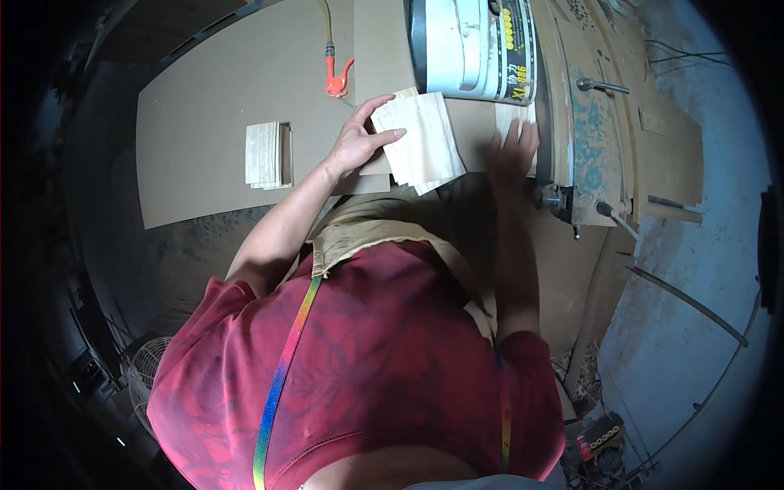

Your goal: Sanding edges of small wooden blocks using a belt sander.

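My left hand (357, 145) is closed on a stack of thin pale wood boards (423, 140), its thumb lying across the top face. The stack is slightly fanned and tilted, near the front edge of the brown work surface (196, 155). Off to the right, my right hand (514, 149) has its fingers stretched out on a pale wood piece (510, 113) just below the white bucket (465, 49). Part of that piece is hidden by the hand and the bucket. Another stack of thin boards (263, 153) stands on the surface to the left.
A red air blow gun (335, 82) on a hose lies beyond my left hand. On the right stands a worn machine (596, 114) with a metal handle (603, 86) and cardboard about it. Further right is a blue wall (670, 359); a wire fan guard (149, 367) shows at lower left.
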`<state>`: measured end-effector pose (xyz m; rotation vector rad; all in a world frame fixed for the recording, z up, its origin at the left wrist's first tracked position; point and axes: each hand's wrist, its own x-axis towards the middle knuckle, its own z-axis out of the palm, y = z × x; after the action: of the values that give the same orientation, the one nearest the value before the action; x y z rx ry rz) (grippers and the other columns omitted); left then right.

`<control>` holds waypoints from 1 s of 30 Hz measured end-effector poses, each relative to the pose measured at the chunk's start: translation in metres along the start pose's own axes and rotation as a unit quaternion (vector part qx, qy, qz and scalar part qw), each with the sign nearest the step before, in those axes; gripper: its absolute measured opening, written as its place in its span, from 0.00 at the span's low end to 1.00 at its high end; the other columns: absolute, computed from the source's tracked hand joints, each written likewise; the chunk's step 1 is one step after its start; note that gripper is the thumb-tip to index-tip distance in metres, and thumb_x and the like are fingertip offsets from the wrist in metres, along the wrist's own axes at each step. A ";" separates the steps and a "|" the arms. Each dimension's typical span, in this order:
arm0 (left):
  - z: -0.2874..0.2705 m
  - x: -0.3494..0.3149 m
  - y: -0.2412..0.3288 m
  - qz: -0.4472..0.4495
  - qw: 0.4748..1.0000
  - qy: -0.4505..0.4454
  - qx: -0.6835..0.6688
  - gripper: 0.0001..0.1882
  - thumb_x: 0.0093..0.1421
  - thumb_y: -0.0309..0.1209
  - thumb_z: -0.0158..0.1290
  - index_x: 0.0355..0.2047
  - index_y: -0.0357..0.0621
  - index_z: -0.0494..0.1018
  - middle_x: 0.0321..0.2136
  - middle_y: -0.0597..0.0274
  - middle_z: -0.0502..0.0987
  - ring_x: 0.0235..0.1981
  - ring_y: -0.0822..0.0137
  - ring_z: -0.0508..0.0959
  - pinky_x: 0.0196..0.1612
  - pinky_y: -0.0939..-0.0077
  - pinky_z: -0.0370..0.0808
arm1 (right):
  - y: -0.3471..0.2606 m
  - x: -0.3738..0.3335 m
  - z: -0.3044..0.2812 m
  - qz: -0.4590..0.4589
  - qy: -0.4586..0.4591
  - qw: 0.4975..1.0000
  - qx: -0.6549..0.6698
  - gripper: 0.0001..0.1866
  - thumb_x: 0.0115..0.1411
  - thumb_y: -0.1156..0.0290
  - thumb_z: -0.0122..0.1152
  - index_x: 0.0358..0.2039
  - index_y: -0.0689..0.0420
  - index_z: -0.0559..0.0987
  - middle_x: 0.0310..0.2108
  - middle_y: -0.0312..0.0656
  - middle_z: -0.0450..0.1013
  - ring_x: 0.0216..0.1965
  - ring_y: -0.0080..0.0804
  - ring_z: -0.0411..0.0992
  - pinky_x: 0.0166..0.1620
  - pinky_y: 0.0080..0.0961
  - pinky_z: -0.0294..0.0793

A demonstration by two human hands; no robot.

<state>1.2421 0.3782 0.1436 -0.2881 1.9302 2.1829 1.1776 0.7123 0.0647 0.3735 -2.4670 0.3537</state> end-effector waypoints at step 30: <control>0.010 0.005 -0.018 0.092 0.960 0.097 0.247 0.33 0.66 0.40 0.71 0.68 0.52 0.75 0.56 0.51 0.72 0.56 0.58 0.76 0.64 0.63 0.74 | -0.120 0.040 -0.059 0.157 -0.326 0.915 0.181 0.33 0.59 0.64 0.77 0.62 0.64 0.78 0.58 0.64 0.75 0.54 0.64 0.74 0.59 0.53 0.78</control>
<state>1.2419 0.3902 0.1264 -0.2488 2.6208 1.7319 1.2190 0.6136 0.1546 0.2681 -3.1260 0.9635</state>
